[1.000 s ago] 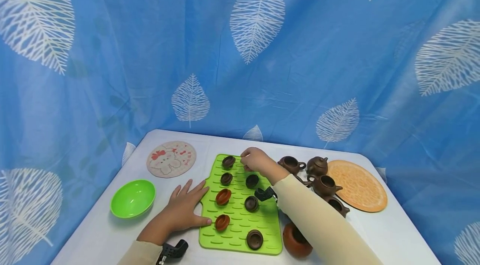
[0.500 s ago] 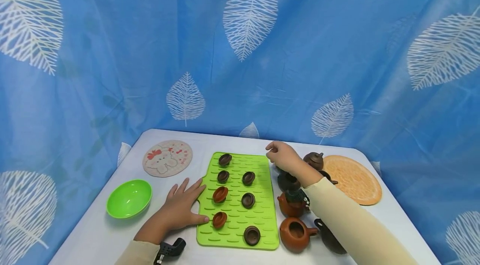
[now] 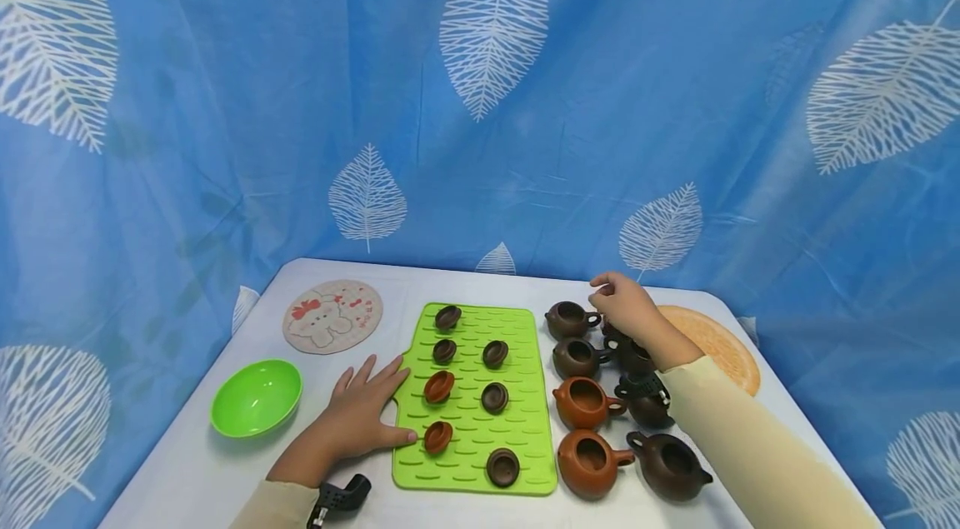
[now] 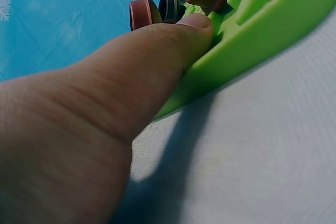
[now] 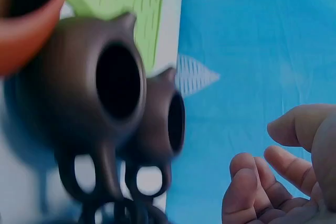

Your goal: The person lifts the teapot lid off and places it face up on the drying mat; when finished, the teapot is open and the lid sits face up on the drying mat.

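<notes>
My left hand [image 3: 356, 421] lies spread beside a green mat [image 3: 461, 462], its thumb and fingertips on the mat's left edge. Small teapot lids stand on the mat in two columns, among them a dark lid [image 3: 503, 467] and a reddish lid [image 3: 438, 436]. Above the far end of the teapots hovers my right hand [image 3: 626, 308], partly hiding those beneath. In the right wrist view its thumb and loosely bent fingers are apart, with nothing between them. Lidless teapots stand nearby, including a dark teapot [image 3: 568, 319] and a reddish teapot [image 3: 590, 464].
Another dark teapot [image 3: 671, 466] stands at the near right. An orange round mat [image 3: 712, 341] lies behind my right forearm. At left are a green bowl [image 3: 257, 398] and a round coaster with a cartoon [image 3: 333, 316]. A blue curtain [image 3: 480, 179] hangs behind the table.
My right hand has moved right from over the mat's far end to above the far teapots, uncovering the mat and the nearer teapots. The left hand stays at the mat's edge.
</notes>
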The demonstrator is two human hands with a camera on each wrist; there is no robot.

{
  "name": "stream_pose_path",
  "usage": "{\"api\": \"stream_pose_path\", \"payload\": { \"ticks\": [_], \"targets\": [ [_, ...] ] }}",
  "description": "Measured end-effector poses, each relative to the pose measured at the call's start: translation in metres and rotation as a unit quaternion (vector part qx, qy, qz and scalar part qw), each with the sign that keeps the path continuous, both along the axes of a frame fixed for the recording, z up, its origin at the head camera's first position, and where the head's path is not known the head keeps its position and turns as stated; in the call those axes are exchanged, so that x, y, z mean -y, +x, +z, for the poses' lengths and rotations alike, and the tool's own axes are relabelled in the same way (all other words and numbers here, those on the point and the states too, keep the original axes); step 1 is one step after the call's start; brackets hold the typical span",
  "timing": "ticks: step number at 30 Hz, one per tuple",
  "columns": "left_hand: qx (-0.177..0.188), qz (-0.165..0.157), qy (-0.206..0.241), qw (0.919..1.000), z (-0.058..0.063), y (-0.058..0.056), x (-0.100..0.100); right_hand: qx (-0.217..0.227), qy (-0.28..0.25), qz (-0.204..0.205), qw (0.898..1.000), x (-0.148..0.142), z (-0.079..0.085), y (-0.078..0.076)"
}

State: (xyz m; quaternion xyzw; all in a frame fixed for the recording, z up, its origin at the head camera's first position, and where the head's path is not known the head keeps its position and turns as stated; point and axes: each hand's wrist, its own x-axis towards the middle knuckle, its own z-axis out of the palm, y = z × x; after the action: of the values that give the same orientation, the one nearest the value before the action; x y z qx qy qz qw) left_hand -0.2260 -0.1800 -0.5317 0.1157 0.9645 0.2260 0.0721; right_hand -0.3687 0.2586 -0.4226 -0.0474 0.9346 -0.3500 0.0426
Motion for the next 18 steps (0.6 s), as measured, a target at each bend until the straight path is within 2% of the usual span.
{"api": "stream_pose_path", "payload": {
  "ticks": [9,18],
  "targets": [
    [-0.001,0.001,-0.002,1.0,0.0,0.0,-0.001,0.028,0.006,-0.049,0.998,-0.035,0.003,0.002],
    [0.0,-0.001,-0.003,1.0,-0.001,-0.001,-0.001,0.023,0.005,-0.059,0.998,-0.058,-0.013,-0.001]
  ]
}}
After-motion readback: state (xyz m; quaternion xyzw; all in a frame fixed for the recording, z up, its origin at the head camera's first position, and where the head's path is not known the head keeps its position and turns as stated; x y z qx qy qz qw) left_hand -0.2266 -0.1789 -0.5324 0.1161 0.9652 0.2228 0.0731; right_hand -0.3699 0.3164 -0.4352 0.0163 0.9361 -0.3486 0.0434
